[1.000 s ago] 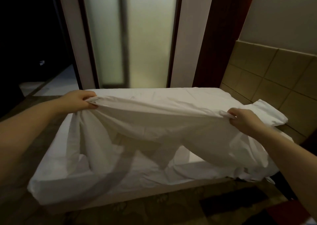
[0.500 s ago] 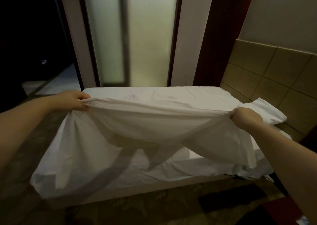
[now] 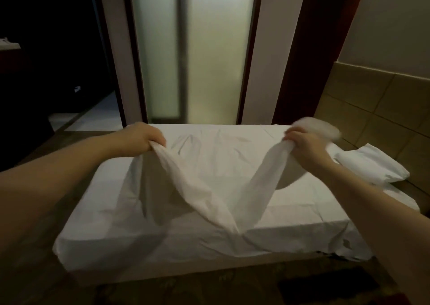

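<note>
While my left hand [image 3: 139, 139] and my right hand [image 3: 307, 146] each clench a bunched fistful of the white sheet [image 3: 202, 188], fingers curled fully round the cloth, I hold it up above the bed [image 3: 111, 246] with both arms stretched out ahead. By my judgement this is the spreading step: the sheet is lifted for a shake and not yet laid flat. Next it wants my hands wider apart, so the slack goes taut, then a lowering toward the far edge by the frosted door [image 3: 216, 60]. Between my fists the cloth sags in a deep V, creased and soft, its low point reaching the near side of the bed (the tuft above my right hand is blurred). A pillow [image 3: 372, 168] lies off to the right.
</note>
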`<action>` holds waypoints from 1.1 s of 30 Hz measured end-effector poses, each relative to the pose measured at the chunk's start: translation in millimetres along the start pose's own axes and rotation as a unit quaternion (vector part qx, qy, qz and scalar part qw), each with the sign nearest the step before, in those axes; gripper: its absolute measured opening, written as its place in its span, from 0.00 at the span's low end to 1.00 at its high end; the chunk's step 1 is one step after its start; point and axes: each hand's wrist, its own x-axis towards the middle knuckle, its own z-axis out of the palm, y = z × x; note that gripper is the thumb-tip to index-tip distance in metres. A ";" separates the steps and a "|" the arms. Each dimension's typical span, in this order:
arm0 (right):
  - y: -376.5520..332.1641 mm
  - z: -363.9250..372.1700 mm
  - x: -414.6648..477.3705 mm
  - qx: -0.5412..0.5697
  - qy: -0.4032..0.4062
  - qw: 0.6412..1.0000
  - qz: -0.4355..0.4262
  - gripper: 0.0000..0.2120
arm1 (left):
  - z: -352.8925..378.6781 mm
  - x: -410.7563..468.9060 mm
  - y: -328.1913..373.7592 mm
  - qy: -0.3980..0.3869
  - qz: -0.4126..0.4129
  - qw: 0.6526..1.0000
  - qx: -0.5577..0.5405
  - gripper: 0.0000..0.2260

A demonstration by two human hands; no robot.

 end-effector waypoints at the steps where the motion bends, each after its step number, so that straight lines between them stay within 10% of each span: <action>1: -18.1 4.6 4.0 0.011 -0.029 0.998 -0.053 0.11 | 2.6 2.8 13.8 -0.016 0.029 0.999 0.002 0.18; 6: -93.1 14.4 5.3 -0.022 -0.224 0.950 -0.216 0.17 | 22.8 26.4 58.7 -0.063 0.130 0.990 0.000 0.23; 11: -109.9 20.0 -4.9 -0.083 -0.191 0.884 -0.419 0.18 | 39.1 35.3 64.8 -0.054 0.177 0.983 0.006 0.44; 17: -107.4 37.4 -3.4 -0.068 -0.123 0.844 -0.517 0.14 | 46.0 49.4 67.9 -0.171 0.159 0.972 -0.035 0.28; 27: -93.9 77.0 -47.3 0.017 -0.011 0.995 -0.102 0.18 | 68.7 77.4 55.1 0.011 0.033 0.994 -0.099 0.07; 33: -96.4 119.7 -71.5 -0.082 -0.037 0.966 0.244 0.15 | 68.8 85.9 64.1 0.028 0.006 0.991 -0.131 0.06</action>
